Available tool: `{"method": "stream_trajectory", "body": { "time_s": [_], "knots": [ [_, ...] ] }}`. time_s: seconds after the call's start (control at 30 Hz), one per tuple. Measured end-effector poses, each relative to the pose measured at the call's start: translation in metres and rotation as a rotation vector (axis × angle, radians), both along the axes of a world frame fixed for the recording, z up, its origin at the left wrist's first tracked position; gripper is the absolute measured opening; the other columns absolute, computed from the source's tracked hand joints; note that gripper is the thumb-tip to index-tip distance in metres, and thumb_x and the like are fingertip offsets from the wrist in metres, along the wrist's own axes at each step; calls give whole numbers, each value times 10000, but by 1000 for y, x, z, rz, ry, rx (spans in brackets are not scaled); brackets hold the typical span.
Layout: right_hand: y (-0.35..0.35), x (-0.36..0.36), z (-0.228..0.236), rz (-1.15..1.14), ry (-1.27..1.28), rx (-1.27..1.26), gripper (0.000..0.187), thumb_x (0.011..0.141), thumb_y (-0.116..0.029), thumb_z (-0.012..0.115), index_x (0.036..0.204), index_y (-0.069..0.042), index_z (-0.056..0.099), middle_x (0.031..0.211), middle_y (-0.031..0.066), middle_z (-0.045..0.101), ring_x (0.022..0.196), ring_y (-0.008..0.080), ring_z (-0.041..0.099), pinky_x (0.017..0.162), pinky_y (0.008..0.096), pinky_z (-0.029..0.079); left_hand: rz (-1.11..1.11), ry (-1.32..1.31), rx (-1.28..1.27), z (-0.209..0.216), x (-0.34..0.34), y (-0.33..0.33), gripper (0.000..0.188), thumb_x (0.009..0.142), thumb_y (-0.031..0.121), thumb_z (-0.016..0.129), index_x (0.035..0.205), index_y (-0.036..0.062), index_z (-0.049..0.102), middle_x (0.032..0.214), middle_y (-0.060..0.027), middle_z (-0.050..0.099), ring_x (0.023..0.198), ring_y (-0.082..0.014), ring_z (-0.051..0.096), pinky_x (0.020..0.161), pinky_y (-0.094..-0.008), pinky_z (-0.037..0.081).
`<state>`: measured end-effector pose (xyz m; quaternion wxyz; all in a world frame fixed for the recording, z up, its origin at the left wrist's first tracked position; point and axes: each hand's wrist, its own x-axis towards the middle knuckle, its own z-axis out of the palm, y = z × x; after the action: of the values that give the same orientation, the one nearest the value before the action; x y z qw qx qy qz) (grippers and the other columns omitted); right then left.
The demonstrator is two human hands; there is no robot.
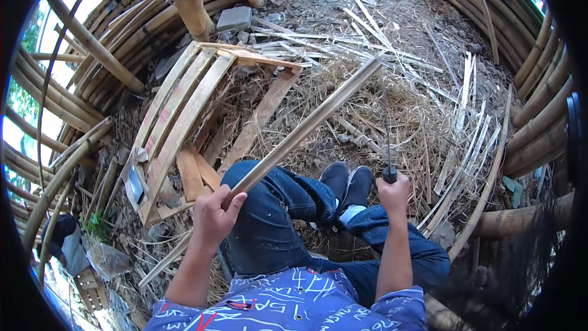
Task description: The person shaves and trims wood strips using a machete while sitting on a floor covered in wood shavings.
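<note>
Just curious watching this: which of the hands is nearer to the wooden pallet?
Left. The left hand, gripping the bamboo strip, sits right beside the pallet. The right hand, holding a knife, is across the legs, farther away.

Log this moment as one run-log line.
left hand: grips long split bamboo strip | right hand: grips black-handled thin blade, upright, meeting the strip's far end | seated, legs crossed | wooden pallet at left

Stacked bamboo poles (98,49) curve around a dirt floor (392,12) covered with dry straw (422,116) and thin bamboo strips (465,147), with a wooden frame (184,110) lying at the left and daylight coming between the poles.
</note>
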<state>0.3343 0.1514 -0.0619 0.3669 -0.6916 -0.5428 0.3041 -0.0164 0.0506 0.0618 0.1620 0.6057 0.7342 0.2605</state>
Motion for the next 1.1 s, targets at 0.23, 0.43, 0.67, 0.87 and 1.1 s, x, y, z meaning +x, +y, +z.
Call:
{"method": "stream_trajectory", "body": {
  "time_s": [0.23,0.43,0.67,0.87,1.1],
  "knots": [
    [-48,-54,12,-195,703,120,113,765,23,592,689,-44,542,572,-12,512,458,62,479,429,228,363,9,70,56,-2,6,0,424,894,355,682,675,42,498,514,-140,490,480,-336,536,462,-394,402],
    [-59,-87,63,298,77,271,147,710,-33,647,670,-40,505,561,56,512,475,167,552,474,329,428,31,251,8,6,14,-1,421,902,426,641,704,70,535,544,-136,549,526,-350,592,479,-431,444],
    [-44,-139,72,551,-99,227,196,662,-192,718,763,-47,633,666,183,631,682,406,630,618,458,500,41,259,-1,8,23,-7,429,894,408,657,709,39,543,569,-165,557,551,-377,585,507,-440,435],
    [-7,-121,50,492,-377,150,159,679,-228,690,780,-105,674,694,168,660,702,375,663,676,470,526,20,343,53,9,17,-4,407,888,418,657,714,67,549,566,-142,582,546,-363,605,494,-444,452],
    [9,-111,37,433,-470,180,130,677,-225,648,710,-100,638,688,178,653,710,405,649,673,484,517,18,319,33,8,19,-7,376,899,410,643,748,79,548,558,-145,579,541,-358,612,481,-442,466]
  ]
}}
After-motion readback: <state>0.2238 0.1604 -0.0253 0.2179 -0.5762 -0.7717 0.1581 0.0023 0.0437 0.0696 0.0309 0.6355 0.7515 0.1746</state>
